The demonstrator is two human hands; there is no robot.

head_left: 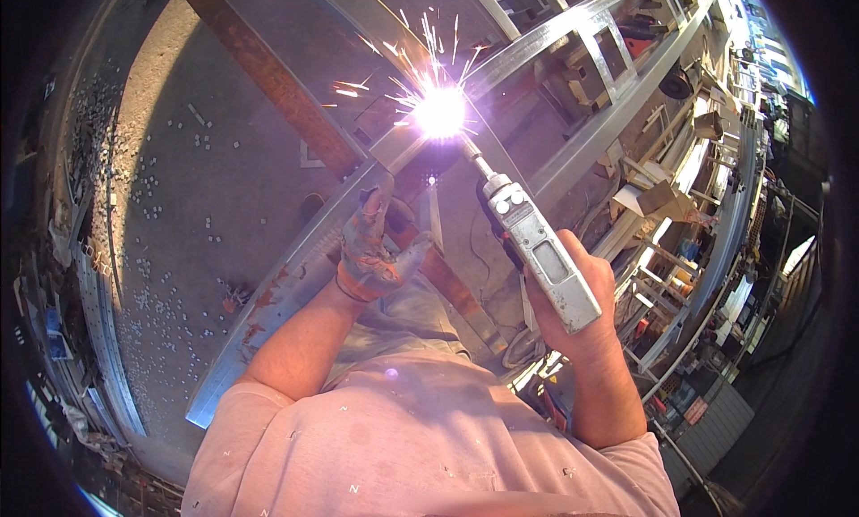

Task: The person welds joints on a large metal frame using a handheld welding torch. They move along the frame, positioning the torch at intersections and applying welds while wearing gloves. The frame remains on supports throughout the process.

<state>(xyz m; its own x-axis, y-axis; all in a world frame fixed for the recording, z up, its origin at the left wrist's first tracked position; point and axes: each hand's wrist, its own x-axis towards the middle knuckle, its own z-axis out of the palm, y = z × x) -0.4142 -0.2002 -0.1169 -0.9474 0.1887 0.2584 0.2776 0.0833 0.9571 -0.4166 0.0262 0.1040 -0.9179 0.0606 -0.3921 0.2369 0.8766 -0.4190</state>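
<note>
In my right hand [586,284] is a grey, box-shaped handheld welding gun [546,253], its slim nozzle pointing up and to the left. At the tip a blinding white-violet arc [440,113] throws sparks and hides the metal around it. My left hand [380,249] wears a soiled grey-and-orange work glove. It is held beside the far end of a long steel beam [277,289], with thumb and fingers spread apart. Whether the glove touches the beam I cannot tell. A rusty steel bar [268,70] meets the beam near that end.
A shiny metal frame with crosspieces [537,47] reaches from the arc to the upper right. Offcuts and boards [658,195] clutter the right side. Small pale bits [179,311] are scattered over the floor at left. Below my hands, another rusty bar [461,293] slants down.
</note>
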